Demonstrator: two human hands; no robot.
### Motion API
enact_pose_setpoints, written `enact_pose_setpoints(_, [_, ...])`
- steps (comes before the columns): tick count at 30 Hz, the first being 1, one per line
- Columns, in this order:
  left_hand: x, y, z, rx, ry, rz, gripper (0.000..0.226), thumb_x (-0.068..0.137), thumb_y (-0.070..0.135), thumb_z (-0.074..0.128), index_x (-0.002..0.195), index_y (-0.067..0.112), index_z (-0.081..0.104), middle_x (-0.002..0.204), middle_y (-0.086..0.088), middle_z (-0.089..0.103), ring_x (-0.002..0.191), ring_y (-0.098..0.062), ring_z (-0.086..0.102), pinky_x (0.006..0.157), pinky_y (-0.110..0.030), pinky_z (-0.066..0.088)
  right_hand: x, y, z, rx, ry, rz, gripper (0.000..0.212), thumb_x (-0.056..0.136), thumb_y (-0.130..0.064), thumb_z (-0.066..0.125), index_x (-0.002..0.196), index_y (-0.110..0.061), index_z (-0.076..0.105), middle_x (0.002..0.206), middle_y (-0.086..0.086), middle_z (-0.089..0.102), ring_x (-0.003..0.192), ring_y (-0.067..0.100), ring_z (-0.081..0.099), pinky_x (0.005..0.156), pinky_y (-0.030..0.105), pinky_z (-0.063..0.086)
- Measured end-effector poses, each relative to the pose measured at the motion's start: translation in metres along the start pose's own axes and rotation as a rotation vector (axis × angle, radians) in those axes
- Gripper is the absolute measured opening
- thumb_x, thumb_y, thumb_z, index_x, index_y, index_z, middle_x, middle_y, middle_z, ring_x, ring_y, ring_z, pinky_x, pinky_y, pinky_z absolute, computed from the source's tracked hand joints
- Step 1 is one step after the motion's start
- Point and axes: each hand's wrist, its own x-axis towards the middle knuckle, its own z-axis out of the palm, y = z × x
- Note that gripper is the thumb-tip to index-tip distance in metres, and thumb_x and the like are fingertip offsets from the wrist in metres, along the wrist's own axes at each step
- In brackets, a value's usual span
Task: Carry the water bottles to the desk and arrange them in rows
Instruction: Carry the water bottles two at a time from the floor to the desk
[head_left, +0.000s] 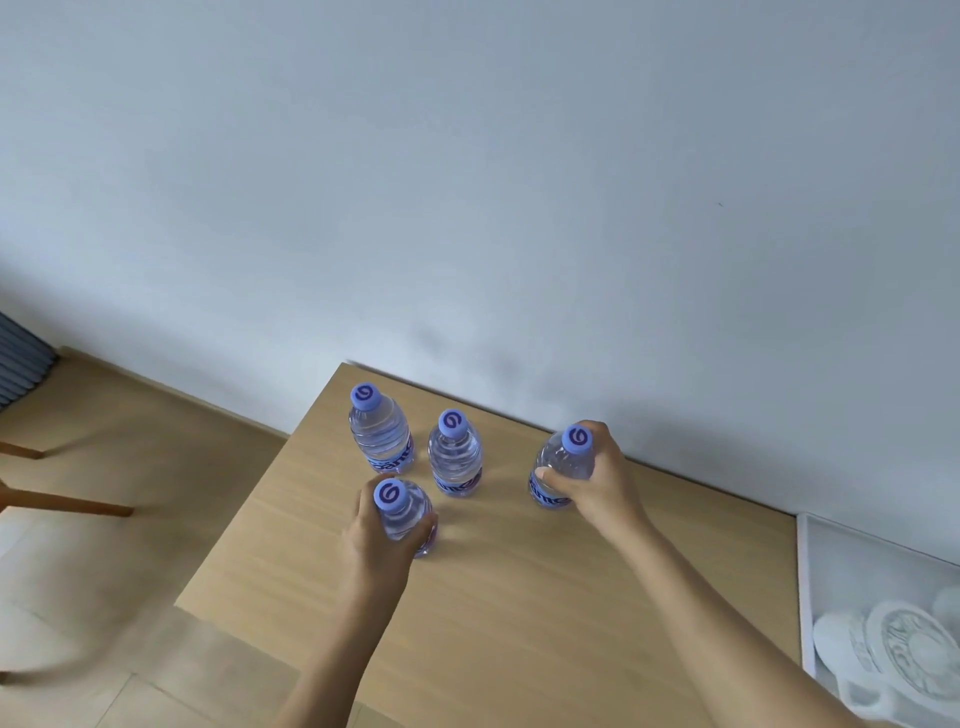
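The left hand (376, 540) has its fingers (429, 521) curled round the shoulder of a clear water bottle (408, 519) with a lilac cap, standing on a light wooden surface (519, 623). The right hand (597, 486) wraps its fingers (550, 475) round a second bottle (563, 467), further right, by the wall (467, 182). Both forearms reach in from below. Two more bottles stand free beyond the left hand's bottle, one (382, 434) behind it and one (454, 457) behind and right. Each cap bears a dark swirl mark; the blue label lettering is only partly readable. A white tray (810, 582) lies at the surface's right end.
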Motion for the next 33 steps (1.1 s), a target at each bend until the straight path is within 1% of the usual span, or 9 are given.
enact_pose_setpoints(5, [0.003, 0.003, -0.004, 0.003, -0.039, -0.012, 0.047, 0.064, -0.003, 0.084, 0.099, 0.013, 0.057, 0.089, -0.006, 0.065, 0.082, -0.024, 0.061, 0.073, -0.036, 0.050, -0.001, -0.007, -0.009, 0.008, -0.123, 0.062, 0.053, 0.069, -0.017, 0.087, 0.110, -0.024, 0.054, 0.106, -0.006, 0.066, 0.098, 0.012, 0.065, 0.083, 0.027, 0.052])
enact_pose_setpoints(7, [0.003, 0.013, -0.009, 0.031, -0.063, -0.011, 0.044, 0.063, -0.001, 0.085, 0.093, 0.017, 0.058, 0.086, -0.005, 0.065, 0.080, -0.025, 0.061, 0.071, -0.034, 0.050, -0.010, -0.010, -0.015, -0.010, -0.113, 0.098, 0.074, 0.070, -0.020, 0.088, 0.131, -0.023, 0.046, 0.124, -0.010, 0.055, 0.108, 0.009, 0.055, 0.080, 0.015, 0.044])
enact_pose_setpoints(9, [-0.001, 0.021, -0.012, 0.043, -0.082, 0.013, 0.050, 0.063, 0.003, 0.087, 0.098, 0.021, 0.057, 0.095, -0.003, 0.064, 0.087, -0.024, 0.061, 0.075, -0.034, 0.049, -0.023, -0.010, -0.023, -0.065, -0.081, 0.109, 0.083, 0.074, -0.024, 0.085, 0.142, -0.025, 0.038, 0.132, -0.013, 0.042, 0.117, 0.004, 0.042, 0.083, 0.016, 0.035])
enact_pose_setpoints(12, [-0.012, 0.038, -0.021, 0.177, -0.079, 0.221, 0.066, 0.067, 0.010, 0.087, 0.123, 0.016, 0.053, 0.117, 0.003, 0.052, 0.105, -0.018, 0.049, 0.087, -0.029, 0.039, -0.052, -0.011, -0.035, -0.139, -0.031, 0.124, 0.075, 0.081, -0.029, 0.079, 0.144, -0.024, 0.038, 0.140, -0.009, 0.044, 0.128, 0.011, 0.044, 0.090, 0.021, 0.032])
enact_pose_setpoints(15, [-0.029, 0.055, -0.024, 0.391, -0.145, 0.535, 0.065, 0.069, 0.007, 0.085, 0.126, 0.006, 0.054, 0.127, -0.007, 0.053, 0.116, -0.029, 0.046, 0.095, -0.041, 0.041, -0.089, -0.013, -0.045, -0.190, 0.010, 0.181, 0.070, 0.085, -0.031, 0.074, 0.146, -0.021, 0.040, 0.149, 0.000, 0.045, 0.135, 0.017, 0.043, 0.094, 0.020, 0.033])
enact_pose_setpoints(17, [-0.049, 0.063, -0.019, 0.475, -0.259, 0.647, 0.059, 0.070, 0.008, 0.085, 0.122, 0.001, 0.058, 0.126, -0.012, 0.057, 0.116, -0.036, 0.050, 0.097, -0.048, 0.042, -0.123, -0.014, -0.051, -0.211, 0.046, 0.222, 0.067, 0.087, -0.032, 0.072, 0.145, -0.019, 0.041, 0.147, 0.004, 0.046, 0.134, 0.019, 0.045, 0.095, 0.021, 0.035])
enact_pose_setpoints(24, [-0.142, 0.067, 0.012, 0.604, -0.762, 0.835, 0.037, 0.089, 0.031, 0.067, 0.121, 0.017, 0.059, 0.123, 0.006, 0.057, 0.113, -0.021, 0.049, 0.106, -0.039, 0.035, -0.271, 0.009, -0.064, -0.177, 0.136, 0.420, 0.054, 0.093, -0.040, 0.063, 0.140, -0.023, 0.045, 0.142, 0.004, 0.049, 0.128, 0.018, 0.048, 0.097, 0.027, 0.039])
enact_pose_setpoints(28, [-0.208, 0.055, 0.034, 0.634, -1.045, 0.989, 0.036, 0.093, 0.041, 0.059, 0.124, 0.025, 0.054, 0.127, 0.015, 0.053, 0.120, -0.010, 0.047, 0.098, -0.022, 0.036, -0.362, 0.035, -0.070, -0.066, 0.218, 0.583, 0.055, 0.093, -0.047, 0.060, 0.142, -0.027, 0.043, 0.140, 0.001, 0.048, 0.120, 0.016, 0.051, 0.100, 0.030, 0.043])
enact_pose_setpoints(33, [-0.299, 0.047, 0.072, 0.681, -1.353, 1.123, 0.036, 0.094, 0.046, 0.054, 0.125, 0.029, 0.051, 0.128, 0.018, 0.050, 0.120, -0.003, 0.046, 0.093, -0.020, 0.039, -0.476, 0.072, -0.074, 0.143, 0.472, 0.765, 0.056, 0.093, -0.047, 0.061, 0.141, -0.025, 0.044, 0.142, 0.003, 0.048, 0.123, 0.016, 0.050, 0.099, 0.028, 0.044])
